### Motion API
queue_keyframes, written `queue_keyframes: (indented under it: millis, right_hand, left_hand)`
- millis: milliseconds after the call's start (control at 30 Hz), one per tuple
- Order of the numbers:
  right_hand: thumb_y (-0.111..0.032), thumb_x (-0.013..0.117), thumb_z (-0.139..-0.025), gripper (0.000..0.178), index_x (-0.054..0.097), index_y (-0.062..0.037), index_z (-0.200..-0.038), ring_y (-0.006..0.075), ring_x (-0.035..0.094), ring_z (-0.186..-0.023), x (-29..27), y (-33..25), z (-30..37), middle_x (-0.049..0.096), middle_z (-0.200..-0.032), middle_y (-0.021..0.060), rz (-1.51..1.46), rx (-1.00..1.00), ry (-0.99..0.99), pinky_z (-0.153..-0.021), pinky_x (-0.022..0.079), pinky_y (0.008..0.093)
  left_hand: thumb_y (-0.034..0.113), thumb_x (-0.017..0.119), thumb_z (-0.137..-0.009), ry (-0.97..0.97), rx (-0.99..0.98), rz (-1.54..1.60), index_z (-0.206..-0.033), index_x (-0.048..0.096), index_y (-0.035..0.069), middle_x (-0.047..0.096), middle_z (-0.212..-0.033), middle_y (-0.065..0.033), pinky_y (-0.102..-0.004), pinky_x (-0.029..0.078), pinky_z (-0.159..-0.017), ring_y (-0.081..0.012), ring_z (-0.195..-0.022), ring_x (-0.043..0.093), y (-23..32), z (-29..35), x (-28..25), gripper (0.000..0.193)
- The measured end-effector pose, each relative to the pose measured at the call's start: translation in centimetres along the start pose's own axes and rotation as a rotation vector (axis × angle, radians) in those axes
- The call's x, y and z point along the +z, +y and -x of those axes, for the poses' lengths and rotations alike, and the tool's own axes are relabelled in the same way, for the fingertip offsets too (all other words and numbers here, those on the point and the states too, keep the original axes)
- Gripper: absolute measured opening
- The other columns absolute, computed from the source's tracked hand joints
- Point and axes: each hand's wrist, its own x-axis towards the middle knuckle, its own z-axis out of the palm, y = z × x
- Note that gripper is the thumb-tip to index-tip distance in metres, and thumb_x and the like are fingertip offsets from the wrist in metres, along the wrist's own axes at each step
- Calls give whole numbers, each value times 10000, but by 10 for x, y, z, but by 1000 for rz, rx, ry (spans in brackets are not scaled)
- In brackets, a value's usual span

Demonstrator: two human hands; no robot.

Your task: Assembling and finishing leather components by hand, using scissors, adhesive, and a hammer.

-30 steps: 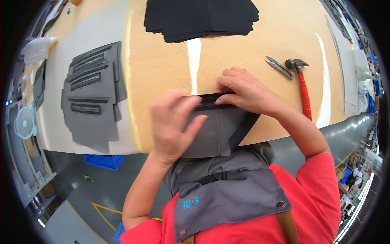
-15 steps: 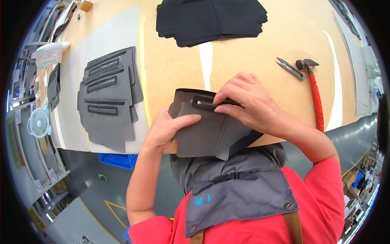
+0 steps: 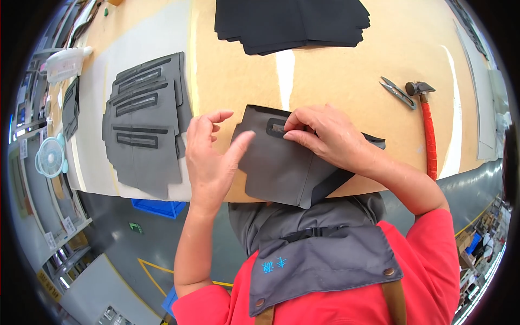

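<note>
A grey fabric panel [image 3: 276,173] with a dark top strip and a black-rimmed slot lies at the table's front edge, its lower part over the edge near my apron. My right hand [image 3: 330,135] pinches the panel at the slot's rim; the fingers hide the slot's right part. My left hand [image 3: 211,157] is raised just left of the panel, thumb and fingers apart, holding nothing. Whether its thumb touches the panel, I cannot tell. Left of that hand, several similar grey panels [image 3: 143,162] with black-rimmed slots lie overlapping.
A stack of black fabric pieces [image 3: 292,24] lies at the far side. To the right are thread snips [image 3: 398,93] and a hammer [image 3: 428,124] with a red handle. A small light-blue fan [image 3: 51,157] stands at the left; a blue crate [image 3: 157,207] is below the table edge.
My left hand has let go of the panel and lifted away, its fingers spreading. The panel now lies flatter, its right corner showing past my right hand, which still pinches the slot's rim.
</note>
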Motion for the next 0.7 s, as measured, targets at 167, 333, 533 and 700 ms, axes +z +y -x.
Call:
queue_keyframes:
  millis: [167,333,533,700]
  right_hand:
    - [-175,729,-890,112,658,-101,-935,265,650,-887,7,5,0,664,-872,61,295,-175,77,-784,459,402]
    - [-161,745,-868,122,672,-103,-948,258,622,-884,11,9,0,649,-892,47,345,-269,103,-775,458,389]
    - [-76,770,-832,203,719,-74,-1029,261,633,-865,13,17,-3,656,-928,72,339,-378,125,-782,489,378]
    - [-41,765,-816,300,731,-69,-1112,262,630,-858,10,22,-3,648,-941,69,329,-458,104,-761,521,372]
  left_hand:
    - [50,755,-894,-172,-202,397,-966,736,15,681,-911,-76,-287,526,-633,-153,-686,661,9,14,33,82]
    - [47,748,-897,-190,-211,314,-977,735,13,683,-890,-75,-286,534,-634,-134,-682,663,7,10,36,88]
    - [46,743,-890,-245,-325,372,-953,714,1,697,-865,-77,-280,539,-640,-122,-674,664,9,4,34,83]
    - [50,737,-883,-298,-393,380,-934,703,-3,711,-826,-74,-277,542,-652,-118,-683,668,10,-2,30,81]
